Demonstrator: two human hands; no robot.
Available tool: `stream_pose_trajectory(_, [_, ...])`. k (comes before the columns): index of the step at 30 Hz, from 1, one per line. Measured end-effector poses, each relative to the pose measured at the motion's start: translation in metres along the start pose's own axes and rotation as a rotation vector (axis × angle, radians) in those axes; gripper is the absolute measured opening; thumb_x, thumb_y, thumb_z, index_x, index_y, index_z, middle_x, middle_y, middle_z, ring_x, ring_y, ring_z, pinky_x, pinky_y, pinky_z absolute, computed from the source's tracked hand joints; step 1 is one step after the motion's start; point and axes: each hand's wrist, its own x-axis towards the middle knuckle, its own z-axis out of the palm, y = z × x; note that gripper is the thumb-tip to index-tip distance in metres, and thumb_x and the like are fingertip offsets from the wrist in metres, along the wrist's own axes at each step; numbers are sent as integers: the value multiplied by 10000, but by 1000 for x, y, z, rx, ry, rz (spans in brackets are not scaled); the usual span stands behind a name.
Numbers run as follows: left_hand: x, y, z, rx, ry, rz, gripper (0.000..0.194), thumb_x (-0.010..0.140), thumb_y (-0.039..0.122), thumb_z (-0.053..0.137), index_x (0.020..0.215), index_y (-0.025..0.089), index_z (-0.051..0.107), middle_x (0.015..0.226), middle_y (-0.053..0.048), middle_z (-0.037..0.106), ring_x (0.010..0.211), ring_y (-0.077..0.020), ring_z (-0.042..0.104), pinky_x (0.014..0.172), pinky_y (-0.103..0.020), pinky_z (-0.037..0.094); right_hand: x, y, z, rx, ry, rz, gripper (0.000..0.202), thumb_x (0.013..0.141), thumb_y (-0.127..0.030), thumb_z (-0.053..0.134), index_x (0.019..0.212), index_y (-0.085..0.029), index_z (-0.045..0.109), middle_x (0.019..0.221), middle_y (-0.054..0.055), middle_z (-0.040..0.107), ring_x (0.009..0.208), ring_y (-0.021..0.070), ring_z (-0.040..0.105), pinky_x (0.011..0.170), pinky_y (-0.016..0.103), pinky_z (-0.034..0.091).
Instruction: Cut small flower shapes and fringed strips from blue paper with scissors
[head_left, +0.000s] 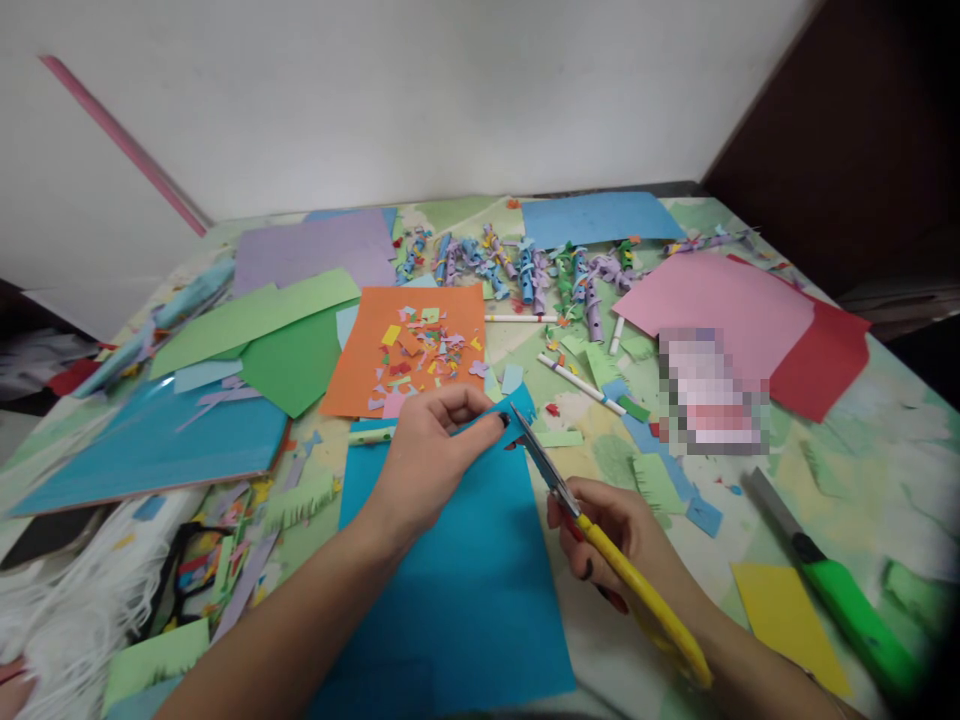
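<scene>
- Left hand [429, 452] pinches the top edge of a blue paper sheet [457, 590] — fingers closed on it, thumb on the upper side.
- Right hand [615, 540] grips yellow-handled scissors [592, 530], fingers curled round the handle; blades point up-left, tip touching the blue sheet's top right corner just beside the left fingertips.
- Blue sheet lies flat at the near middle of the table [862, 420], under both forearms.
- Just beyond the left hand: orange sheet [375, 350] covered with small coloured paper scraps [420, 355].
- Far side: row of curled paper rolls [525, 270], purple, blue and green.
- White markers [577, 380] lie right of the orange sheet.
- Right side: pink sheet [720, 300] over a red sheet [821, 365]; a yellow piece [787, 620] and a green-handled cutter [832, 580] near the right forearm.
- Left side: green sheets [262, 330], purple sheet [315, 250], a large blue board [150, 440].
</scene>
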Motion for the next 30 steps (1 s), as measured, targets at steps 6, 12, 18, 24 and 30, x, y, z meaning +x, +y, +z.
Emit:
stream_pose_trajectory(6, [0,1,1,-12,15,5,92,647,198,664,582,169,605,556,22,558,529,-104,479,505,-226,340,0,-1,1,-43,41,21,330,621,-349,801,699,-169,536,511,-51,501,397,45,334,320,145,234])
stream_pose_trajectory(12, [0,1,-1,-9,11,-4,94,650,199,662,583,172,601,558,19,566,533,-108,488,509,-229,343,1,1,1,-48,42,17,285,644,-305,776,705,-171,532,508,-51,521,396,48,349,355,158,276])
stream_pose_trajectory(18, [-2,0,-1,-4,-2,-3,100,666,203,660,595,169,599,560,22,564,532,-101,487,504,-223,339,1,4,-1,-51,40,21,320,633,-346,788,698,-175,525,509,-54,505,416,60,385,387,169,311])
stream_pose_trajectory(24, [1,1,-1,-3,-18,-10,102,664,199,667,592,159,607,553,17,579,527,-102,501,501,-218,349,-2,0,-3,-20,-41,33,396,645,-441,784,790,-173,532,550,-70,433,409,40,259,316,142,235])
stream_pose_trajectory(30, [9,3,-10,-66,-6,-15,97,671,210,681,632,150,616,605,-5,631,587,-135,584,592,-245,441,-5,-4,-8,-96,-122,26,411,691,-501,728,816,-169,521,564,-52,446,411,50,330,318,140,311])
